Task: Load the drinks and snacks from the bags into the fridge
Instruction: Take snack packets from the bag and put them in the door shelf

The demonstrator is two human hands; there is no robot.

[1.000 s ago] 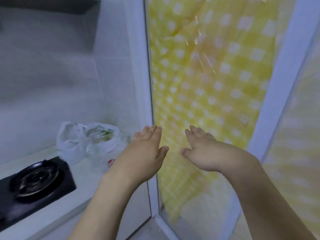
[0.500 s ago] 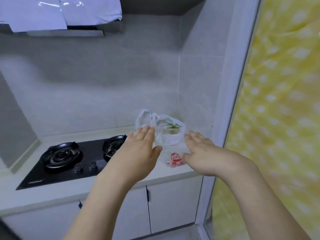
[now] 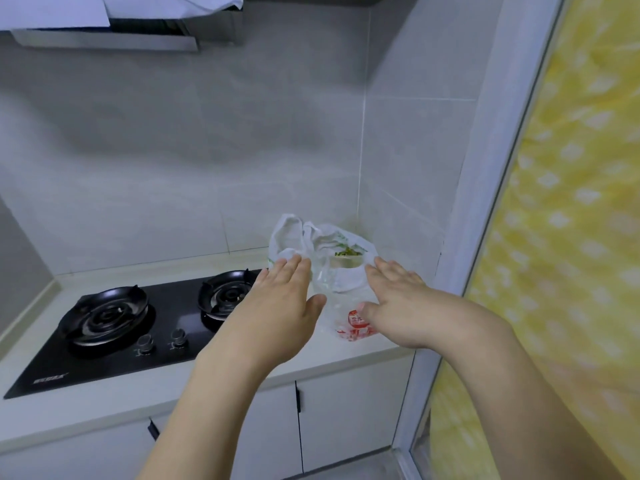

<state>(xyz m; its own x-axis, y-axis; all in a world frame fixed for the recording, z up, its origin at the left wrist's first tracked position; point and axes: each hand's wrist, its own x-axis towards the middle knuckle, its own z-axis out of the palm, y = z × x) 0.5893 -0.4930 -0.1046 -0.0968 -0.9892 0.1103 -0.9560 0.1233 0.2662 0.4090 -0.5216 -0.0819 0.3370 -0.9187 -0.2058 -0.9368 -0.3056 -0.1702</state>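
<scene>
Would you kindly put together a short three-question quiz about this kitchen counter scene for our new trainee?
1. True or false: the left hand grips the white plastic bag.
2. On which side of the black two-burner gas hob do the bags sit: A left, B right, C in front?
3. Fill in: the clear plastic bag with red print lies between the two ____.

Key
1. False; both the left and the right hand are open, with fingers straight, holding nothing.
2. B, in the corner of the pale countertop.
3. hands.
</scene>
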